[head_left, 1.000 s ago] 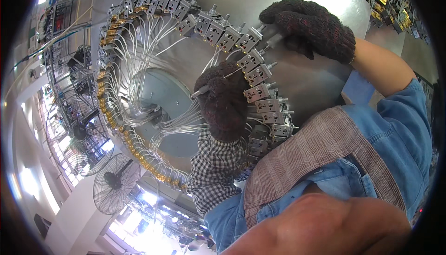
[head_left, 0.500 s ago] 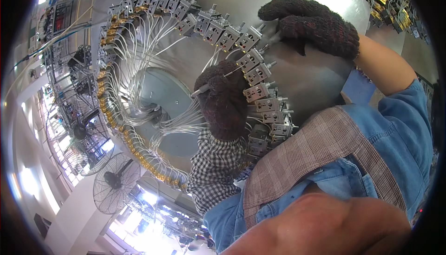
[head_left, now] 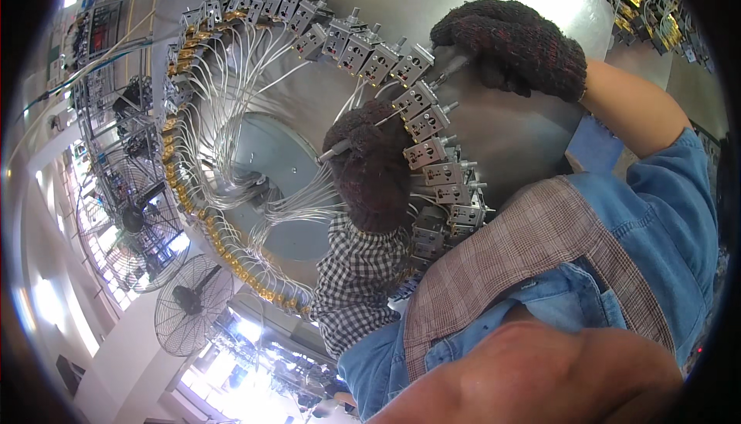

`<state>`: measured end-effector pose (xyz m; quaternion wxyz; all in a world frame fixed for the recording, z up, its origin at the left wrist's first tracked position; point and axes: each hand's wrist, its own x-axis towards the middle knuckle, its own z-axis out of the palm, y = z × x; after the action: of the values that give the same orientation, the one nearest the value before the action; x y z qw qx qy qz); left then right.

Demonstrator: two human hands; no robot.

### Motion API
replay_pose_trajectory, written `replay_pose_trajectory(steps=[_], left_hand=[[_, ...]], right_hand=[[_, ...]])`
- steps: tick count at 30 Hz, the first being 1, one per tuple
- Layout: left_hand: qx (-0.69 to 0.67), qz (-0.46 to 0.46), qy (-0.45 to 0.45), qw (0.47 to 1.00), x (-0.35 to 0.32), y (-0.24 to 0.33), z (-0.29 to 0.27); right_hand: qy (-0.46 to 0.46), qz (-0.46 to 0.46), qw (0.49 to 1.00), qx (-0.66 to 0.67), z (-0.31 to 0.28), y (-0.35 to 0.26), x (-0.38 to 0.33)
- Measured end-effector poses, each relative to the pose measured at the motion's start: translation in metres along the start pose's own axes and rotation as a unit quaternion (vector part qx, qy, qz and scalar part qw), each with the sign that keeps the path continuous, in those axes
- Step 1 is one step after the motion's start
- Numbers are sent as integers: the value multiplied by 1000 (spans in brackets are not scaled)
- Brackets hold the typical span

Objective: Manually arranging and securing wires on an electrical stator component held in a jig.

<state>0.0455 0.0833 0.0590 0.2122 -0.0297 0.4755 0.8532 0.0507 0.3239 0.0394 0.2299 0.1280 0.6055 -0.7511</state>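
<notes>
My left hand (head_left: 372, 165), in a dark knitted glove, is closed around a slim screwdriver-like tool (head_left: 335, 151). The tool's pale end sticks out on the left, and its thin shaft points toward the row of small metal control boxes (head_left: 414, 101). My right hand (head_left: 513, 45), in a matching glove, is curled over a grey rod-shaped piece (head_left: 451, 67), whose lower end meets the stub shaft of one box. The glove hides most of this piece. White thin tubes (head_left: 231, 107) run from the boxes toward the middle of the ring.
The boxes and brass-coloured fittings (head_left: 224, 250) ring a round metal table (head_left: 509, 134) with a grey disc (head_left: 289, 150) at its centre. More wired parts (head_left: 656, 15) lie at the far right. A blue block (head_left: 594, 146) sits beside my right arm. A fan (head_left: 189, 300) stands at lower left.
My right hand has tilted and shifted slightly, its fingers drawing together over the grey rod-shaped piece. My left hand has stayed almost still.
</notes>
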Motion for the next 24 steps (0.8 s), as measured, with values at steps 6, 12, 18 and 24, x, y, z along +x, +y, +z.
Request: replay_pose_trajectory(steps=[6, 12, 18, 24], left_hand=[[6, -8, -22, 1000, -2, 3, -3], [6, -27, 9, 1000, -4, 1, -10], [2, -42, -61, 997, -10, 21, -3], [-21, 16, -24, 999, -24, 12, -9]], right_hand=[[9, -19, 999, 48, 11, -18, -12], [-17, -66, 997, 35, 6, -16, -14], [78, -51, 996, -3, 3, -10, -33], [72, -46, 993, 78, 16, 5, -45]])
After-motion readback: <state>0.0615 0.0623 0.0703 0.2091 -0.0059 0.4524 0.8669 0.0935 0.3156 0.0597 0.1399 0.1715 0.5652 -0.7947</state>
